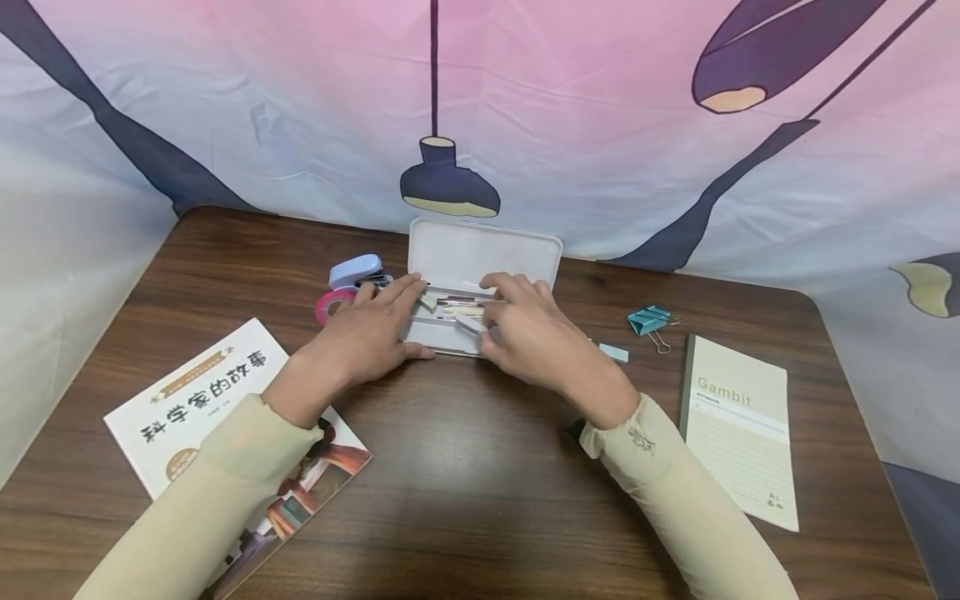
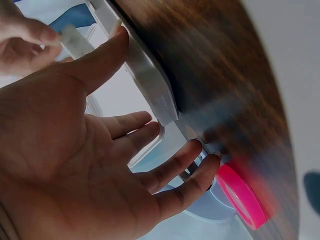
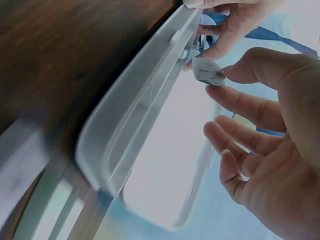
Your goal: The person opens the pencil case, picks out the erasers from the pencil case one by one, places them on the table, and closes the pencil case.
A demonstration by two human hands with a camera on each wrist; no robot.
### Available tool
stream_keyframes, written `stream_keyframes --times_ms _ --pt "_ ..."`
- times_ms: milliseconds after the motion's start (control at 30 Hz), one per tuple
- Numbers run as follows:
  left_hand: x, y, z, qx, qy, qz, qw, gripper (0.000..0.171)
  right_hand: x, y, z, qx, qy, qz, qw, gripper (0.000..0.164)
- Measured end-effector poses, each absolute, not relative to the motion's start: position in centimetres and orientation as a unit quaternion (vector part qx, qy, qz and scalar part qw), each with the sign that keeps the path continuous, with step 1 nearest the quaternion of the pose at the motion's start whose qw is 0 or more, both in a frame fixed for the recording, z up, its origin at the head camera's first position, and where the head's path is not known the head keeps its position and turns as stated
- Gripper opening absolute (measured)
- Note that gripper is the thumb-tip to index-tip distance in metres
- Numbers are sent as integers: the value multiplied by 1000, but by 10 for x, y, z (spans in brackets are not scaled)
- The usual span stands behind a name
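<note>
A white pencil case (image 1: 442, 337) lies open at the back of the table, its lid (image 1: 480, 254) raised behind it. Several slim pens or pencils (image 1: 459, 310) lie inside. My right hand (image 1: 528, 329) is over the case and pinches a small whitish eraser (image 3: 208, 71) between thumb and index finger; its other fingers are loosely bent. At the case's left end, my left hand (image 1: 371, 329) rests with fingers spread, the thumb by the front edge. The left wrist view shows its palm facing the case wall (image 2: 150, 75).
Beside my left hand are a light blue stapler (image 1: 356, 271) and a pink tape roll (image 1: 327, 307). A book (image 1: 202, 400) lies under my left forearm. To the right are a small pale blue block (image 1: 613, 353), teal binder clips (image 1: 648, 320) and a notebook (image 1: 738, 433).
</note>
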State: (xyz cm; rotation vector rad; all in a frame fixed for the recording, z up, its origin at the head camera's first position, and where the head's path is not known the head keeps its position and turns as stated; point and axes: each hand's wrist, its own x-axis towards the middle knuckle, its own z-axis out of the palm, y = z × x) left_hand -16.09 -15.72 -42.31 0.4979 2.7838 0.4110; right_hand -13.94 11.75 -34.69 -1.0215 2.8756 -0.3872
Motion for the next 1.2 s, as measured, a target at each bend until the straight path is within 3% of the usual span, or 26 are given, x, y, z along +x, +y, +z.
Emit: stream_keyframes --times_ms 500,900,1200 --pt "-156 -157 -414 174 963 146 147 107 -94 173 -359 -339 929 -150 -24 4" --pt "-140 -143 -370 176 962 134 159 99 -45 220 -374 -321 933 -142 -83 14" --pt "-155 -155 -408 178 964 132 150 109 -32 234 -381 -321 933 -135 -95 17"
